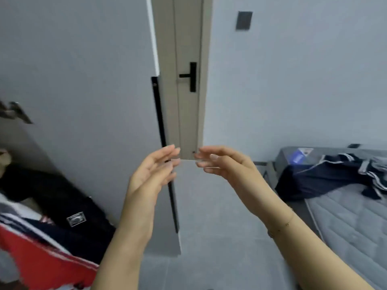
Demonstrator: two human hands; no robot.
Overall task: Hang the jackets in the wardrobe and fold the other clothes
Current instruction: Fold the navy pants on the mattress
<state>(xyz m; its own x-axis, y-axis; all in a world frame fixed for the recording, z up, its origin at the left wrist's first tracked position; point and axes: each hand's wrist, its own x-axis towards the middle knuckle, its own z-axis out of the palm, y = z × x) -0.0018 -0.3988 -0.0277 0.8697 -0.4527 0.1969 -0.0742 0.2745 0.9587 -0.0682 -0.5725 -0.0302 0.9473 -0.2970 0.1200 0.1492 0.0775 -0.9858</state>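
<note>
Both my hands are raised in front of me at mid frame, empty, with fingers loosely extended. My left hand [156,168] is just in front of the long black handle on the edge of the grey wardrobe door [83,84]. My right hand [219,161] faces it, a small gap between the fingertips. A black jacket [62,204] and a red, white and navy jacket [39,256] hang at the lower left, inside the wardrobe. A dark navy garment with white stripes [326,174] lies crumpled on the bed at the right.
A grey quilted mattress [345,222] fills the lower right. A beige room door with a black lever handle [190,77] stands behind the hands. A dark wall switch [244,20] is on the grey wall. Grey tiled floor [209,258] lies below.
</note>
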